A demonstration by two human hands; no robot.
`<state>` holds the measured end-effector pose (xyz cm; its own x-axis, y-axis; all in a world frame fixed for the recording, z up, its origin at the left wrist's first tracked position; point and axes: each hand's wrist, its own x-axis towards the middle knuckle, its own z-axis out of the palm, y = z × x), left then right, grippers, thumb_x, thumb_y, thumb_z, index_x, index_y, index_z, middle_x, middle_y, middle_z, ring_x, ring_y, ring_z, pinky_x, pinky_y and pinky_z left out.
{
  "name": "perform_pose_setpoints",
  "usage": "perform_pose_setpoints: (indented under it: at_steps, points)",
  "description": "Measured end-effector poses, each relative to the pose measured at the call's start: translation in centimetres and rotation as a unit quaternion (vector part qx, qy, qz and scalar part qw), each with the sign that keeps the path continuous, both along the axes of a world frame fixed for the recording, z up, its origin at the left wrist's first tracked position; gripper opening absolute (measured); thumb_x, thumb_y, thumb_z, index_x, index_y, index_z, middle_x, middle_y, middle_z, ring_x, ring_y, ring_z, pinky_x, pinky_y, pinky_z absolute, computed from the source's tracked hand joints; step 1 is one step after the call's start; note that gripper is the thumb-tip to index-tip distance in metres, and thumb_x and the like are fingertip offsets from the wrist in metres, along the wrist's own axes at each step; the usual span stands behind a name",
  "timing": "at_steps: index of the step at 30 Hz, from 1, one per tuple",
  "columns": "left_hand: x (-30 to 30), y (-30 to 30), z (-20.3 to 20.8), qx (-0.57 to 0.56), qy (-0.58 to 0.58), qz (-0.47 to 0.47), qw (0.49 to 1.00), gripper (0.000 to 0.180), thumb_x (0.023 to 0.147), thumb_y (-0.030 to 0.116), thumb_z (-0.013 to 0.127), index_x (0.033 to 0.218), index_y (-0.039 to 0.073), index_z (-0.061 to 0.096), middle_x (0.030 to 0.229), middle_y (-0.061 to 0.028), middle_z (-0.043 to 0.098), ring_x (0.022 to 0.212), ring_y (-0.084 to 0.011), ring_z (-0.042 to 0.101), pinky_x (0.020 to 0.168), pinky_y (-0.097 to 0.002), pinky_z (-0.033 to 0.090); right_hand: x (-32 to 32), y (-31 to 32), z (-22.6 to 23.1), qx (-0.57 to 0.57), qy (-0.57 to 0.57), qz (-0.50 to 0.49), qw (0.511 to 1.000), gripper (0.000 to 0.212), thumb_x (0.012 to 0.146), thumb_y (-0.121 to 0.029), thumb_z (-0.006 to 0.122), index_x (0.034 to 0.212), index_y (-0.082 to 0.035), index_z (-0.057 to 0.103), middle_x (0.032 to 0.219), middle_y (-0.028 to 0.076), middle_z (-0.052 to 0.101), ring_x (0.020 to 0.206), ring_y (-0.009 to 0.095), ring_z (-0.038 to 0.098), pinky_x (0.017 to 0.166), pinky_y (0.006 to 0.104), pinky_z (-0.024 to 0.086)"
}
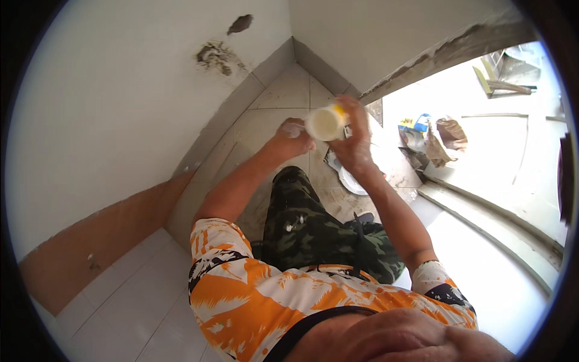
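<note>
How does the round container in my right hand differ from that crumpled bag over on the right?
The round container is white and yellow; the crumpled bag is brown. The container's end is circular; the bag's outline is irregular. Your right hand grips the container; the bag sits apart, untouched.

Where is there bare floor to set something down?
Corner floor tiles between the grey skirting and the left hand look free; so do pale tiles at lower left, between the brown strip and the patterned shirt. Crowded: below the right hand, by a white item; farther right, around the paper bag.
</note>
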<state>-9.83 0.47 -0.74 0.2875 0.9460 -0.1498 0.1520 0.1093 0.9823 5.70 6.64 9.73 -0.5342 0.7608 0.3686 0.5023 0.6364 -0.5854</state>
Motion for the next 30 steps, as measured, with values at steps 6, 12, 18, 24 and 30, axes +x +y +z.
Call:
perform_pose_setpoints:
  at_steps: [6, 12, 18, 24, 30]
  points:
    - [7.2, -1.5, -1.4, 0.240, 0.153, 0.032, 0.958, 0.045, 0.095, 0.025, 0.065, 0.133, 0.004, 0.053, 0.138, -0.0205, 0.052, 0.133, -0.0332, 0.046, 0.113, -0.0460, 0.036, -2.5, -0.6, -2.9, -0.145, -0.188, 0.102, 0.966, 0.058, 0.083, -0.029, 0.076, 0.131, -0.007, 0.050, 0.127, 0.016, 0.063, 0.126, 0.038, 0.055, 0.115, 0.0618, 0.026]
    - [7.2, -0.9, -1.3, 0.144, 0.164, 0.025, 0.976, 0.039, 0.101, 0.030, 0.053, 0.132, 0.005, 0.055, 0.132, -0.0178, 0.057, 0.126, -0.0342, 0.052, 0.109, -0.0483, 0.039, -4.0, 1.6, -4.1, -0.102, -0.291, 0.154, 0.939, 0.060, 0.087, -0.037, 0.073, 0.133, -0.008, 0.047, 0.126, 0.015, 0.062, 0.123, 0.038, 0.056, 0.110, 0.0639, 0.028]
    - [2.1, -9.6, 2.6, 0.310, 0.182, 0.167, 0.918, 0.050, 0.091, 0.028, 0.075, 0.131, 0.002, 0.060, 0.120, -0.0171, 0.069, 0.107, -0.0267, 0.067, 0.098, -0.0379, 0.051, 1.3, 6.1, -8.0, -0.129, -0.185, 0.097, 0.969, 0.057, 0.085, -0.034, 0.079, 0.127, -0.004, 0.055, 0.111, 0.019, 0.069, 0.105, 0.038, 0.067, 0.088, 0.0484, 0.053]
    - [-11.0, -36.8, 1.9, -0.114, 0.260, 0.687, 0.668, 0.044, 0.098, 0.030, 0.068, 0.132, 0.003, 0.063, 0.123, -0.0160, 0.069, 0.108, -0.0265, 0.068, 0.094, -0.0387, 0.054, 13.3, 6.9, -6.0, -0.143, -0.123, 0.078, 0.979, 0.043, 0.087, -0.022, 0.079, 0.120, 0.001, 0.063, 0.114, 0.015, 0.070, 0.107, 0.023, 0.066, 0.095, 0.0386, 0.051]
    - [-2.6, -42.6, -2.6, -0.243, 0.159, 0.796, 0.532, 0.044, 0.099, 0.034, 0.063, 0.130, 0.003, 0.065, 0.116, -0.0158, 0.072, 0.102, -0.0240, 0.071, 0.091, -0.0364, 0.054, 14.8, 10.5, -7.6, -0.224, -0.172, 0.036, 0.959, 0.039, 0.084, -0.010, 0.073, 0.119, 0.001, 0.059, 0.104, 0.010, 0.068, 0.096, 0.024, 0.066, 0.087, 0.0362, 0.054]
